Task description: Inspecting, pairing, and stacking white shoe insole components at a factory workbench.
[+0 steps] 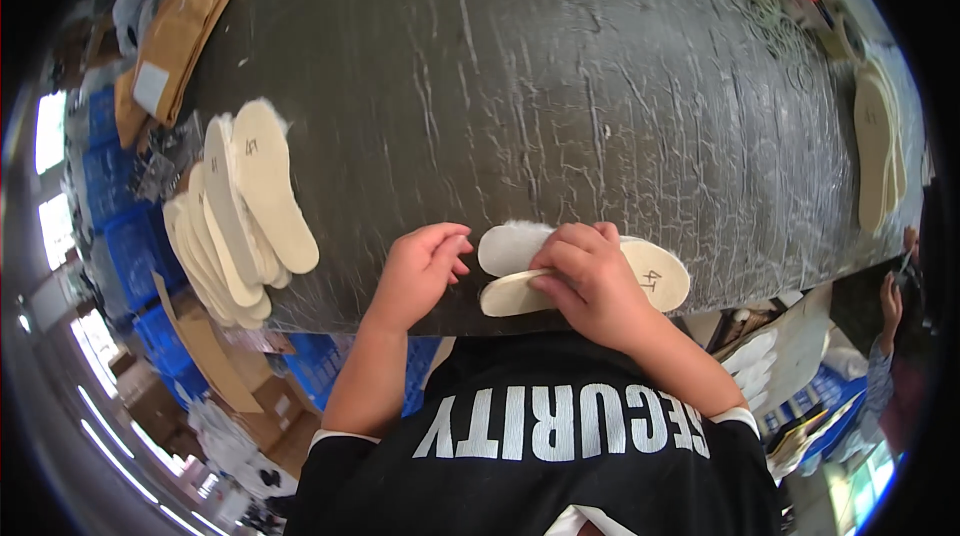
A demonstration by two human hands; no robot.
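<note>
Two cream insoles (505, 248) with fuzzy edges lie overlapped at the near edge of a dark, scratched worktable (560, 86). My right hand (590, 281) presses down on them, fingers curled over the lower insole's edge. My left hand (425, 271) rests on the table just left of the insoles, fingers loosely bent, tips almost touching the upper insole's toe end and holding nothing.
A fanned stack of several cream insoles (240, 211) lies at the table's left edge, with tan cardboard pieces (175, 46) behind it. More insoles (875, 146) are stacked at the right edge. Blue crates (135, 256) stand below left. Another person's hand (890, 301) shows at the right.
</note>
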